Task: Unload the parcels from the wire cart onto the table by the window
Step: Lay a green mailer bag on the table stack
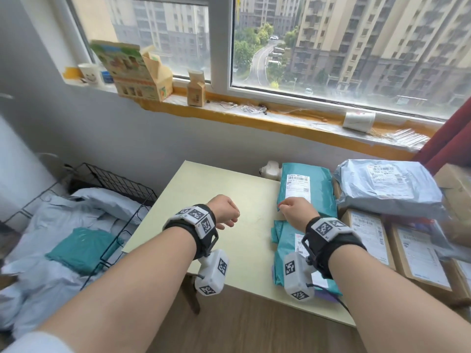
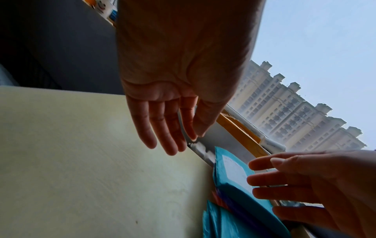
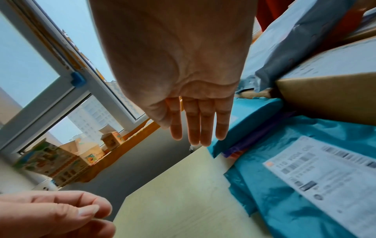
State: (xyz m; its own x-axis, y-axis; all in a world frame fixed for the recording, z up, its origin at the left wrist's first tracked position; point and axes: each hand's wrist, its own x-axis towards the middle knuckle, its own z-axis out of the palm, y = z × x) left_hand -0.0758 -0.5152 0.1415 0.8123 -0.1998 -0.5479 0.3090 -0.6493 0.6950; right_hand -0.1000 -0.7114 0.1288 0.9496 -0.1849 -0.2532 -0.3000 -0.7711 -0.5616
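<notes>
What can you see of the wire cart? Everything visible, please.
The wire cart is black, built of thin metal grid panels and rods, and stands low to the left of the table, below the window wall; whether they touch is unclear. Only the head view shows it. It still holds soft grey-blue mailer bags heaped across it and one teal bag lying on top. Neither hand touches it. Its base is out of sight.

Teal and grey parcels (image 1: 307, 189) on table (image 1: 224, 184); others, apparently soft, in wire cart (image 1: 119, 184)
</notes>
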